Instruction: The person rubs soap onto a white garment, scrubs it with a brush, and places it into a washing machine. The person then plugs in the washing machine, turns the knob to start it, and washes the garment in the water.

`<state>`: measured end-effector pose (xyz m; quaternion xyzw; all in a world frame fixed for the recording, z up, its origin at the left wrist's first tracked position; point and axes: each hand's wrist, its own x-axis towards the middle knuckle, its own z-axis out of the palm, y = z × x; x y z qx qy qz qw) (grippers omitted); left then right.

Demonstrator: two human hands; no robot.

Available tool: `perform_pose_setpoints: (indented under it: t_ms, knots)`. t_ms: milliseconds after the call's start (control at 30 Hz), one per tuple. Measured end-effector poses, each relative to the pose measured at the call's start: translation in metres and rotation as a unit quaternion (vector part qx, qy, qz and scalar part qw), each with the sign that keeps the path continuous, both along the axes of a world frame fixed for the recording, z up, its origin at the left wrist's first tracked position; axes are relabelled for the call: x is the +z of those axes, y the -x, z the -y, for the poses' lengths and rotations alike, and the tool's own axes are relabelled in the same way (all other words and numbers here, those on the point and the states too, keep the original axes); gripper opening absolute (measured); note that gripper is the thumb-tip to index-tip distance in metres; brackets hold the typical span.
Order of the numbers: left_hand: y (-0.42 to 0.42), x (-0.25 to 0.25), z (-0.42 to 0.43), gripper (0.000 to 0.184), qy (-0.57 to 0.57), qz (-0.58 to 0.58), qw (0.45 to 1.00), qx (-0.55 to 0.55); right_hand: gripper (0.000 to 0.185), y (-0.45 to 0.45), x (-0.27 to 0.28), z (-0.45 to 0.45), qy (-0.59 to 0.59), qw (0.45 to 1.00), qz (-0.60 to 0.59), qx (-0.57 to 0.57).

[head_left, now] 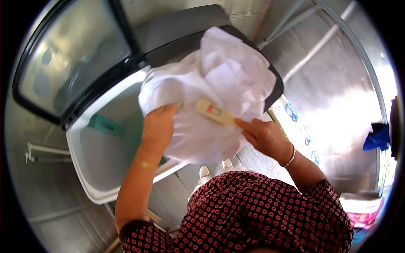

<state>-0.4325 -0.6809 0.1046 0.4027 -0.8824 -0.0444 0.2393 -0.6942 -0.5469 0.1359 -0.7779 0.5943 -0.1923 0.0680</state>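
A large bundle of white cloth or bag material (219, 80) lies over the dark closed part of a chest and its near edge. My left hand (160, 124) is closed on the left part of this white material. In my right hand (265, 137) is the narrow end of a pale yellow paddle-shaped brush or scoop (215, 113) with a red label. Its broad end lies against the front of the white material. The underside of the paddle is hidden.
An open white chest (95, 196) with a green object (103, 124) inside is at the left, its black-framed glass lid (76, 55) raised. A printed carton (295, 126) stands right of the bundle. Metal walls, a blue cloth (376, 137) and a pink package (363, 211) are farther right.
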Motion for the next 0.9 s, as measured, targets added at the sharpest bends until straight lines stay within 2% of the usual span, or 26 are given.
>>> perform_pose_setpoints:
  t_ms: [67,100,167,200,267,333,433,467,500,600,633,700,733,800,900]
  knots:
    - [0.000,0.026,-0.012,0.023,-0.135,0.013,0.991,-0.014,0.038,0.004,0.000,-0.009,-0.009,1.000,-0.002,-0.002]
    - [0.005,0.032,-0.019,0.023,-0.130,0.017,0.991,-0.028,0.038,0.008,0.001,-0.013,-0.005,1.000,0.001,-0.017]
    - [0.015,0.041,-0.030,0.024,-0.345,-0.154,0.926,0.024,0.039,0.019,0.006,-0.019,-0.027,0.999,0.036,0.003]
    - [0.022,0.046,-0.033,0.024,-0.342,-0.147,0.928,0.019,0.038,0.027,0.009,-0.022,-0.019,0.998,0.064,0.012]
    - [0.044,0.054,-0.039,0.024,-0.292,-0.208,0.933,0.023,0.037,0.051,0.009,-0.026,-0.002,0.995,0.096,-0.002]
    - [0.072,0.068,-0.045,0.024,-0.251,-0.207,0.946,0.013,0.035,0.079,0.012,-0.025,0.023,0.987,0.153,-0.039]
    - [0.124,0.084,-0.055,0.022,-0.168,-0.187,0.968,-0.029,0.033,0.137,0.002,-0.009,0.030,0.981,0.155,-0.113]
    - [0.144,0.087,-0.055,0.021,-0.122,-0.168,0.976,-0.065,0.030,0.153,-0.003,0.000,0.006,0.988,0.118,-0.104]
    - [0.165,0.086,-0.056,0.021,-0.124,-0.160,0.977,-0.064,0.030,0.163,-0.001,0.006,0.004,0.986,0.127,-0.103]
    - [0.222,0.071,-0.051,0.018,-0.047,-0.079,0.990,-0.104,0.027,0.184,0.006,0.029,-0.080,0.996,0.000,-0.049]
    - [0.234,0.064,-0.047,0.018,-0.048,-0.073,0.991,-0.099,0.027,0.199,0.005,0.043,-0.081,0.996,0.006,-0.044]
    - [0.252,0.050,-0.040,0.018,0.015,0.010,0.998,-0.061,0.028,0.228,0.001,0.070,-0.088,0.984,-0.083,-0.131]
    - [0.259,0.047,-0.037,0.019,0.022,0.035,0.998,-0.040,0.028,0.238,-0.003,0.073,-0.091,0.985,-0.077,-0.128]
    - [0.271,0.042,-0.026,0.020,0.042,0.046,0.998,-0.020,0.032,0.256,-0.010,0.076,-0.057,0.993,0.061,-0.081]
    - [0.287,0.033,-0.009,0.019,0.081,0.075,0.994,0.023,0.032,0.262,-0.028,0.070,0.000,0.986,0.141,-0.086]
